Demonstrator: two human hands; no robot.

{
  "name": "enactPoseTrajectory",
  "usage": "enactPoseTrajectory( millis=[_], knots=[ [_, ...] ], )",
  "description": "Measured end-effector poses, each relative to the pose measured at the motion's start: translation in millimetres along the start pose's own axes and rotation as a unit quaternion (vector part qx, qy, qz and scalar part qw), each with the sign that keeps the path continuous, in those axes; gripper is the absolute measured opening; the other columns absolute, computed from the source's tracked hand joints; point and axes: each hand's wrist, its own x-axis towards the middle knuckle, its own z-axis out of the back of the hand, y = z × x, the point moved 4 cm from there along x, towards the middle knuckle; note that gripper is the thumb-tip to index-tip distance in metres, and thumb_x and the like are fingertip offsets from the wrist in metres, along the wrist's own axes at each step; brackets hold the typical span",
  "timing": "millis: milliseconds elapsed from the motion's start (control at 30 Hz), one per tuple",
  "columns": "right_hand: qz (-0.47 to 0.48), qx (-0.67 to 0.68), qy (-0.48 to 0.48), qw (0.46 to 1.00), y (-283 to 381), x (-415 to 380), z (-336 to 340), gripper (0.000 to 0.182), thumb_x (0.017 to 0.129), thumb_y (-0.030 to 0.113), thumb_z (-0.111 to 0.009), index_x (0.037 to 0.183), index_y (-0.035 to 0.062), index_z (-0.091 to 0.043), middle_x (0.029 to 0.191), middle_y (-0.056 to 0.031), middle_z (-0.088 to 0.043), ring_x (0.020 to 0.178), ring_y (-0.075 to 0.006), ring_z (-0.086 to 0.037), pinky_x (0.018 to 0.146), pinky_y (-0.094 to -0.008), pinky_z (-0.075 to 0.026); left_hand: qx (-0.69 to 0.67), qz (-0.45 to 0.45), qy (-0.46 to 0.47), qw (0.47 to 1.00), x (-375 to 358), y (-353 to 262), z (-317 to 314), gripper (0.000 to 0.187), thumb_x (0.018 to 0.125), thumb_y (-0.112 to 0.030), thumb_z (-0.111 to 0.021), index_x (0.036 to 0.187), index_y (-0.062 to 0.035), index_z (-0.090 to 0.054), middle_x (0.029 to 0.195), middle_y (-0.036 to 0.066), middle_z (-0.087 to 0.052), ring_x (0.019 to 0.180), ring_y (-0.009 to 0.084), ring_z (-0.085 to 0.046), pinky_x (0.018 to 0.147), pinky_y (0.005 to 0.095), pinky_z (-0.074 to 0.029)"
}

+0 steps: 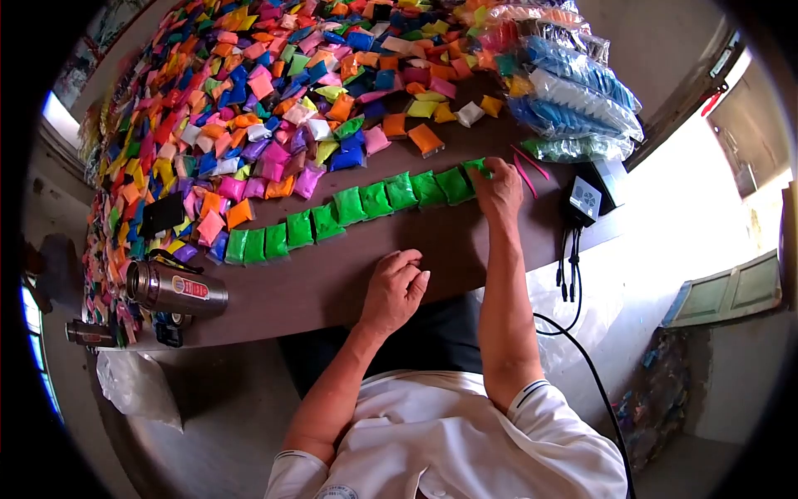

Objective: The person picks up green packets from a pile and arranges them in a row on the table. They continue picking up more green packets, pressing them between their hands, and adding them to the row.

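A slightly curved row of small green packets [349,205] lies side by side on the brown table. At the row's right end, my right hand [501,191] has its fingers closed on the last green packet [475,165], partly covering it. My left hand [392,293] hovers near the table's front edge, below the row; its fingers are curled in and nothing shows in them. Behind the row spreads a large heap of colourful packets [274,108], with an orange packet [426,140] at its near side.
A steel flask [179,287] lies on its side at the table's left. On the right are stacked clear bags of blue packets [573,91], pink strips [529,173] and a black-and-grey device [585,202] with hanging cables. A plastic bag [137,387] is on the floor, left.
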Motion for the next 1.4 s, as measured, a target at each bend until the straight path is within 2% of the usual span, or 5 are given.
enactPoseTrajectory(
  millis=[267, 433, 867, 1133, 1400],
  knots=[
    [0.007, -0.023, -0.015, 1.000, 3.8, -14.0, 0.1, 0.039, 0.072, 0.031, -0.076, 0.104, 0.0111, -0.067, 0.113, -0.0135, -0.058, 0.107, -0.0323, -0.052, 0.091, -0.0417, -0.042, -0.012, 0.007, -0.007, 1.000, 1.5, -0.7, 1.1, 0.020, 0.087, -0.016, -0.062, 0.079, 0.0025, -0.060, 0.104, 0.015, -0.063, 0.093, 0.0328, -0.061, 0.083, 0.0398, -0.048],
    [0.112, -0.080, 0.010, 0.990, 10.0, -30.6, 4.8, 0.038, 0.069, 0.028, -0.077, 0.103, 0.0123, -0.068, 0.120, -0.0105, -0.057, 0.112, -0.0312, -0.051, 0.094, -0.0410, -0.040, 0.008, -0.006, -0.003, 1.000, -0.4, -0.5, -0.4, 0.020, 0.087, -0.016, -0.062, 0.079, 0.0025, -0.061, 0.104, 0.015, -0.063, 0.093, 0.0325, -0.061, 0.084, 0.0392, -0.048],
    [0.052, -0.065, 0.000, 0.997, 23.6, -24.3, -5.3, 0.029, 0.072, 0.024, -0.074, 0.097, 0.0108, -0.070, 0.118, -0.0091, -0.059, 0.110, -0.0305, -0.052, 0.093, -0.0408, -0.040, 0.026, -0.011, -0.018, 0.999, 0.4, -2.4, 2.4, 0.017, 0.084, -0.014, -0.064, 0.078, 0.0021, -0.060, 0.103, 0.016, -0.063, 0.094, 0.0330, -0.060, 0.083, 0.0402, -0.048],
    [0.211, 0.091, 0.043, 0.972, 110.0, -16.0, -45.3, 0.023, 0.074, 0.012, -0.065, 0.097, 0.0074, -0.067, 0.098, -0.0134, -0.066, 0.091, -0.0348, -0.059, 0.079, -0.0432, -0.048, -0.016, 0.012, -0.023, 1.000, -1.4, -2.0, 3.4, 0.015, 0.078, -0.005, -0.066, 0.091, 0.0016, -0.062, 0.098, 0.015, -0.062, 0.090, 0.0343, -0.060, 0.080, 0.0401, -0.049],
    [0.341, 0.070, 0.086, 0.934, 180.8, 4.3, -130.7, 0.048, 0.075, 0.010, -0.063, 0.123, 0.0106, -0.055, 0.123, -0.0098, -0.056, 0.111, -0.0340, -0.052, 0.093, -0.0425, -0.043, -0.045, -0.024, -0.004, 0.999, 0.9, 5.5, -1.2, 0.016, 0.075, 0.000, -0.064, 0.090, 0.0014, -0.059, 0.094, 0.014, -0.059, 0.081, 0.0347, -0.056, 0.072, 0.0426, -0.046]
  ],
)
